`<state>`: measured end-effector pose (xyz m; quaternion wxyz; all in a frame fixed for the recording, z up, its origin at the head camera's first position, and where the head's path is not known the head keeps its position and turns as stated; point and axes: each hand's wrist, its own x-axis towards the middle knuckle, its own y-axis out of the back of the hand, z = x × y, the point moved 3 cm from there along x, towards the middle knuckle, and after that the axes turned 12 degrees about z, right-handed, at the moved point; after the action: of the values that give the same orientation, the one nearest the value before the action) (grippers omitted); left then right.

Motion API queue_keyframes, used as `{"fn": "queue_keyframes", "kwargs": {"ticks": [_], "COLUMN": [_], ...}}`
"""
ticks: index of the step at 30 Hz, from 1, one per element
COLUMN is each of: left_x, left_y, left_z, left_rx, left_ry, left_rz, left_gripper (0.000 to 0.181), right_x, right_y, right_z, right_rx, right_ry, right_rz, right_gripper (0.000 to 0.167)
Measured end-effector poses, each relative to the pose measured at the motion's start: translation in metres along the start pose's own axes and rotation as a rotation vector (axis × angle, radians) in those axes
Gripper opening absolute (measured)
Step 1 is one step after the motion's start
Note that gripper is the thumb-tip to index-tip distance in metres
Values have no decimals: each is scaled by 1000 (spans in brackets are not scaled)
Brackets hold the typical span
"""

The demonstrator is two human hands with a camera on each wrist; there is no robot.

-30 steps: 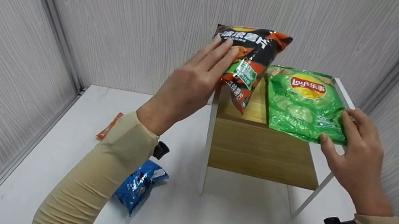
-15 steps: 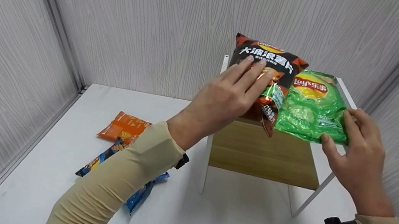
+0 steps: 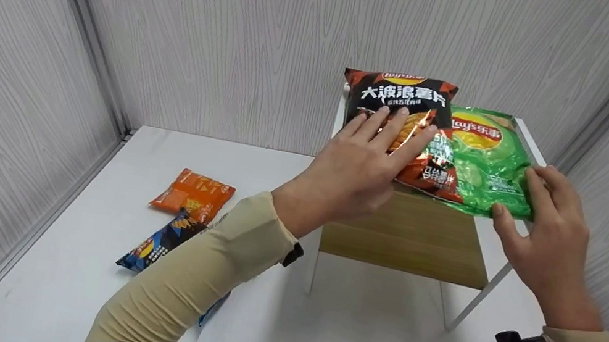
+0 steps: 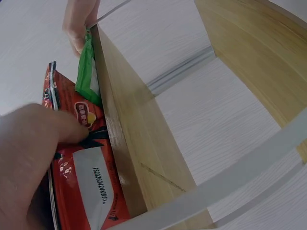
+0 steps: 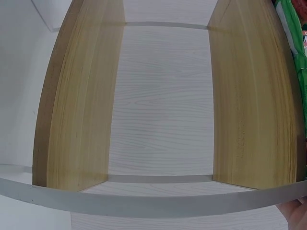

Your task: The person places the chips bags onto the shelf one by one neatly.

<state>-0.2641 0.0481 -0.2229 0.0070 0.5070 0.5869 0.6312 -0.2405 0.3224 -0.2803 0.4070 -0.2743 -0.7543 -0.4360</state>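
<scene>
In the head view, my left hand (image 3: 358, 168) holds a black and red chip bag (image 3: 393, 96), its fingers spread over the printed front. The left wrist view shows the thumb against the red back of that chip bag (image 4: 69, 177), which lies along the edge of a wooden shelf board. A green chip bag (image 3: 486, 172) lies on the top shelf, partly covered by the black and red one. My right hand (image 3: 552, 240) holds the green bag's near right corner between thumb and fingers. Only a strip of the green bag (image 5: 300, 62) shows in the right wrist view.
The rack has pale metal legs (image 3: 465, 309) and a lower wooden board (image 3: 405, 239). On the white table to the left lie an orange snack bag (image 3: 200, 193), a dark blue chip bag (image 3: 160, 246) and a blue bag (image 3: 214, 309) mostly behind my left sleeve. Wood-grain walls enclose the table.
My left hand has carried the black and red bag rightward and down onto the rack beside the green bag, tilting it flatter. The right hand and green bag have stayed nearly still.
</scene>
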Motion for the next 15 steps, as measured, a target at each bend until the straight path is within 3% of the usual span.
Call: {"fn": "queue_keyframes", "kwargs": {"ticks": [7, 15], "left_x": [2, 0], "left_y": [-1, -9], "left_z": [3, 6], "left_rx": [7, 64], "left_ry": [23, 34], "left_rz": [-45, -26], "left_gripper": [79, 83], "right_x": [2, 0], "right_y": [1, 0], "right_z": [3, 5], "right_rx": [1, -2], "right_ry": [-5, -4], "right_rz": [6, 5], "right_gripper": [65, 64]}}
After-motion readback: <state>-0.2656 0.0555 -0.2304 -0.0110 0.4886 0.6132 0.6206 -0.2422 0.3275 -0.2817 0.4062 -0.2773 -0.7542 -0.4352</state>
